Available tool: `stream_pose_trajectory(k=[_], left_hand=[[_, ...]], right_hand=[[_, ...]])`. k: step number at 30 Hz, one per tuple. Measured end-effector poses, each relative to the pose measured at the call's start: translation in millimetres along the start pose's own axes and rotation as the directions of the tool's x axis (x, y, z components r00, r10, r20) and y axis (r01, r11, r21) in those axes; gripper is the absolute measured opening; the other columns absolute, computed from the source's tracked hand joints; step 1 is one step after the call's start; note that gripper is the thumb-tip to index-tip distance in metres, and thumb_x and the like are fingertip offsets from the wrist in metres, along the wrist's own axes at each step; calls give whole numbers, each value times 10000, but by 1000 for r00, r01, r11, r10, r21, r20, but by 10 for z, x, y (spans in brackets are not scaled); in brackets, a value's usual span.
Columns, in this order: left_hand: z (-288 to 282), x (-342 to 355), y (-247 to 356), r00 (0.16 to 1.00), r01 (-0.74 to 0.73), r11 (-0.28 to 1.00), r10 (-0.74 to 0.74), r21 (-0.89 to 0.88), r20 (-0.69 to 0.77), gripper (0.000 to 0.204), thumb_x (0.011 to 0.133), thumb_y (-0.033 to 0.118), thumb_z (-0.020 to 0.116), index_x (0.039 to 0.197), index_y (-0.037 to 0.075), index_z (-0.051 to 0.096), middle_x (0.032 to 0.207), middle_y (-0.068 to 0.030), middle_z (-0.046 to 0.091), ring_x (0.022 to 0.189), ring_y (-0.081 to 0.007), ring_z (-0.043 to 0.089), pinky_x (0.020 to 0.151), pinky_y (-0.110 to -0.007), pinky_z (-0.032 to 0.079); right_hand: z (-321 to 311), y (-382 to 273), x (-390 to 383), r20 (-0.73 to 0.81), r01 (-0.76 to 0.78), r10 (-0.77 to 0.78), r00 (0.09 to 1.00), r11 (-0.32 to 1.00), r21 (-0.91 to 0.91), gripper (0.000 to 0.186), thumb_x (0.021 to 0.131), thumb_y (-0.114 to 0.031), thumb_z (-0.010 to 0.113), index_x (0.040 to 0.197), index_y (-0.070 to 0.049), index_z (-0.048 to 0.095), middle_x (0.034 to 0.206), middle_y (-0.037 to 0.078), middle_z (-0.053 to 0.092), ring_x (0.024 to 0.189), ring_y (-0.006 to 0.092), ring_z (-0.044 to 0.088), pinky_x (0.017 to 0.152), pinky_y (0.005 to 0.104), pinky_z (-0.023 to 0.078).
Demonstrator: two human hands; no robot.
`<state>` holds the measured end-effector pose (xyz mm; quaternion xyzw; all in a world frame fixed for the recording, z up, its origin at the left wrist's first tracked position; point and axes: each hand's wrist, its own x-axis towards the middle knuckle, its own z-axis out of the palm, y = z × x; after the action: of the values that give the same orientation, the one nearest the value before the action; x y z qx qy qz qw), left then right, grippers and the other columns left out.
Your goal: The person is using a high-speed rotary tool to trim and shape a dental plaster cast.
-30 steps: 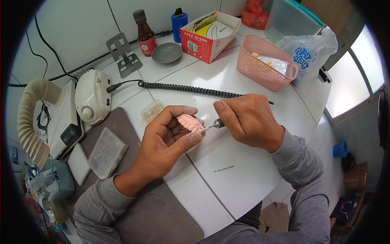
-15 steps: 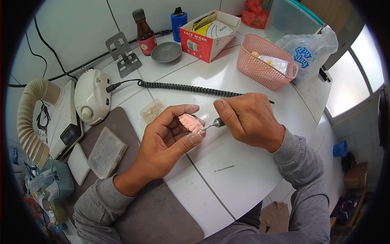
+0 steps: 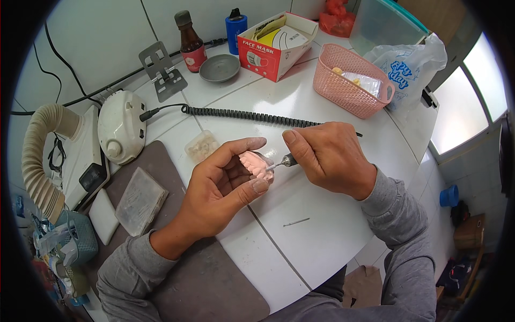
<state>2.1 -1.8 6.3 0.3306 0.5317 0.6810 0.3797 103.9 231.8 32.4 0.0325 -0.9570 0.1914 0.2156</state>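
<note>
Head cam, frame center: I see left hand (image 3: 225, 185) clenched w/ pink dental piece (image 3: 256, 163) betw. thumb & fingers. Right hand (image 3: 330, 155) grasps rotary handpiece (image 3: 287, 160), bur tip touching pink piece; coiled cord (image 3: 241, 114) runs to white motor unit (image 3: 120, 131), upper left.

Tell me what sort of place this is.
Probably a small dental-lab workbench. The left hand holds a pink denture-like piece, the right hand works it with a rotary handpiece cabled to a white motor unit, and a ribbed suction hose sits beside.
</note>
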Motion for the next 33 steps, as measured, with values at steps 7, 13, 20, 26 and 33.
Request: stream_pose_trajectory(k=[7, 13, 20, 26, 33], left_hand=[[1, -5, 7, 1000, 1, 1000, -1, 12, 4, 617, 1011, 54, 746, 1560, -15, 473, 1267, -108, 697, 1236, -211, 697, 1106, -361, 533], [-15, -11, 9, 998, -13, 1000, 13, -2, 56, 624, 1027, 28, 724, 1585, -19, 449, 1298, -82, 673, 1239, -153, 668, 1128, -316, 511], [-16, -10, 18, 998, -18, 1000, 19, -9, 63, 637, 1029, 38, 724, 1595, -18, 437, 1315, -95, 669, 1264, -167, 662, 1137, -324, 501], [-18, -10, 13, 997, -16, 1000, 17, -5, 70, 639, 1030, 52, 727, 1595, -19, 437, 1313, -96, 669, 1258, -164, 660, 1137, -323, 497], [-20, -6, 10, 997, -17, 1000, 15, 19, 80, 639, 1032, 63, 731, 1595, -19, 439, 1305, -96, 674, 1245, -159, 663, 1131, -322, 501]], right_hand=[[11, -1, 0, -13, -13, 13, 1000, 1000, 26, 458, 1099, -308, 573, 717, -91, 703, 570, 130, 606, 499, 357, 598, 494, 477, 423], [0, -4, 1, -4, -10, 10, 1000, 1000, 28, 451, 1103, -301, 572, 731, -85, 706, 581, 137, 609, 509, 364, 600, 502, 481, 429], [3, -7, 1, -27, 9, -8, 1000, 999, 37, 429, 1101, -297, 583, 756, -82, 718, 599, 135, 621, 523, 362, 608, 506, 476, 434], [-3, -7, 0, -28, -3, 4, 1000, 1000, 29, 430, 1106, -297, 581, 761, -87, 729, 587, 128, 614, 501, 351, 593, 492, 467, 424], [12, -5, -3, -23, -9, 10, 1000, 999, 41, 451, 1110, -304, 578, 739, -88, 715, 570, 124, 603, 486, 349, 579, 487, 467, 416]])
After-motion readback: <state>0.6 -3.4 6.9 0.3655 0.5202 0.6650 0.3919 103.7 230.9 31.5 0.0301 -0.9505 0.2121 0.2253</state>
